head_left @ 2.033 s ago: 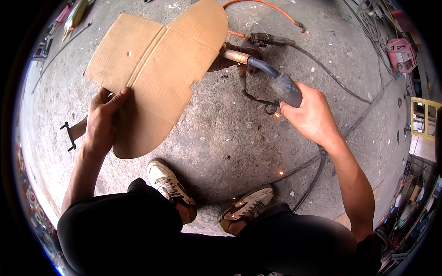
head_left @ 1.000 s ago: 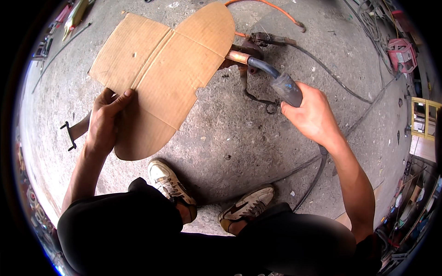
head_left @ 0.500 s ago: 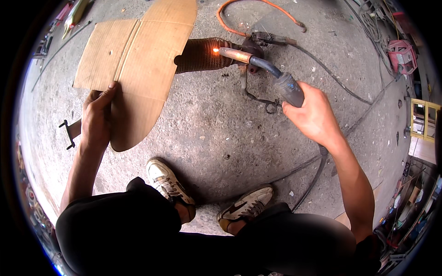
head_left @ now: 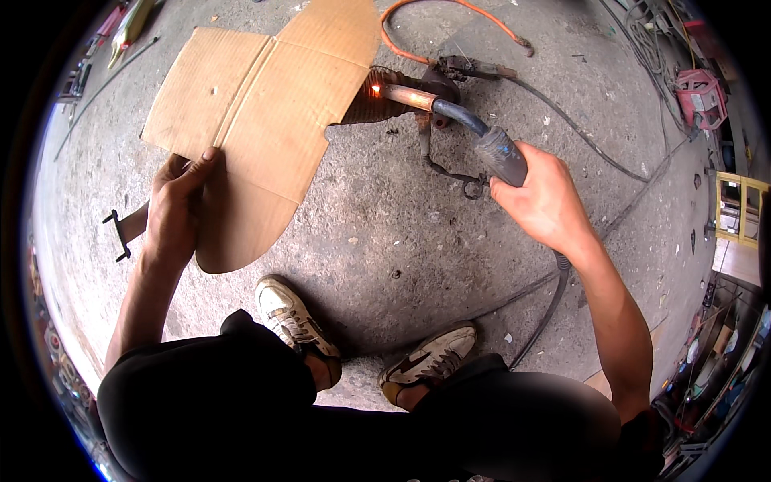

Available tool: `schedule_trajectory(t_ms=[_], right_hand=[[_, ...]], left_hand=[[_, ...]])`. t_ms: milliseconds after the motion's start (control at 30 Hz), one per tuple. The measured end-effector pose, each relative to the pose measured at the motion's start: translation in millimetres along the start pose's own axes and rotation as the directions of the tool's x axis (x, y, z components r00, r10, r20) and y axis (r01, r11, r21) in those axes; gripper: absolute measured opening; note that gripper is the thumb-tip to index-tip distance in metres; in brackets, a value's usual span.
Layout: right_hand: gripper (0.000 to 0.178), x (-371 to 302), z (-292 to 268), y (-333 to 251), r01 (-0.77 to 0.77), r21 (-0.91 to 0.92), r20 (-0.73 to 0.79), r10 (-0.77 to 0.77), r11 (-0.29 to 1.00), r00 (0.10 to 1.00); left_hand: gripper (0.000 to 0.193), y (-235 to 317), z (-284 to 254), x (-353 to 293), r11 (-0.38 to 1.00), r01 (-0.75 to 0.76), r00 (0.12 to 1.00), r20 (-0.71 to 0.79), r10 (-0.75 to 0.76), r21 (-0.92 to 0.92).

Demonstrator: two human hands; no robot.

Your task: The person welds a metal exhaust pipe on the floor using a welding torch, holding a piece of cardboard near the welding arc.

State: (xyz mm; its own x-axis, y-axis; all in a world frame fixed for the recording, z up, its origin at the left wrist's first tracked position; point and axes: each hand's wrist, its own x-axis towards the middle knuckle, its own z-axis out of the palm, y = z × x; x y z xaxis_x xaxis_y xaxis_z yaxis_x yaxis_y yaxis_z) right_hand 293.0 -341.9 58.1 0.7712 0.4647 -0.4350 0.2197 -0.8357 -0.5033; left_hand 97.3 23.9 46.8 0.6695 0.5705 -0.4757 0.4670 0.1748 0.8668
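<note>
My left hand [head_left: 177,205] grips the lower left edge of a creased cardboard sheet [head_left: 273,120], thumb on its face. The sheet stands tilted over the left part of a rusty ribbed metal pipe [head_left: 353,110], hiding it. In my right hand [head_left: 542,193] is a welding torch [head_left: 502,157], fingers wrapped round its dark handle. The torch's copper nozzle points left at the ribbed pipe, and a small orange glow shows at its tip. At the pipe's right end sits a dark flange [head_left: 440,84]. A rusty bracket end [head_left: 124,233] sticks out left of my left wrist.
Grey concrete floor [head_left: 385,233] lies all round. An orange cable [head_left: 458,4] and a clamp [head_left: 474,68] with a black cable lie beyond the flange. A red machine [head_left: 700,98] and a yellow frame [head_left: 740,209] stand at the right. My shoes [head_left: 434,357] are close below.
The cardboard has shifted right and swung slightly, covering more of the ribbed pipe. My left hand has moved a little right with it. The torch has hardly moved; the glow remains at its tip.
</note>
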Motion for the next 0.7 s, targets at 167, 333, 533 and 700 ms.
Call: schedule_trajectory(t_ms=[167, 333, 533, 700], right_hand=[[0.027, 0, 0, -1, 0.010, -0.007, 0.002, -0.010, 1.000, 1.000], [0.028, -1, 2, 0, -0.007, 0.030, 0.003, 0.007, 1.000, 1.000], [0.028, -1, 2, 7, 0.003, 0.035, -0.034, -0.002, 0.999, 0.999], [0.027, -1, 0, 3, -0.007, 0.022, -0.013, 0.007, 1.000, 1.000]], left_hand=[[0.037, 2, 8, -3, 0.999, -0.014, 0.998, 0.057, 0.012, 0.034], [0.037, 0, 9, -3, 0.999, -0.048, 0.998, 0.040, 0.048, -0.019], [0.036, -4, -4, 4, 0.997, -0.069, 0.997, -0.025, 0.068, -0.028], [0.037, -6, -6, 5, 0.995, -0.073, 0.996, -0.064, 0.069, -0.072]])
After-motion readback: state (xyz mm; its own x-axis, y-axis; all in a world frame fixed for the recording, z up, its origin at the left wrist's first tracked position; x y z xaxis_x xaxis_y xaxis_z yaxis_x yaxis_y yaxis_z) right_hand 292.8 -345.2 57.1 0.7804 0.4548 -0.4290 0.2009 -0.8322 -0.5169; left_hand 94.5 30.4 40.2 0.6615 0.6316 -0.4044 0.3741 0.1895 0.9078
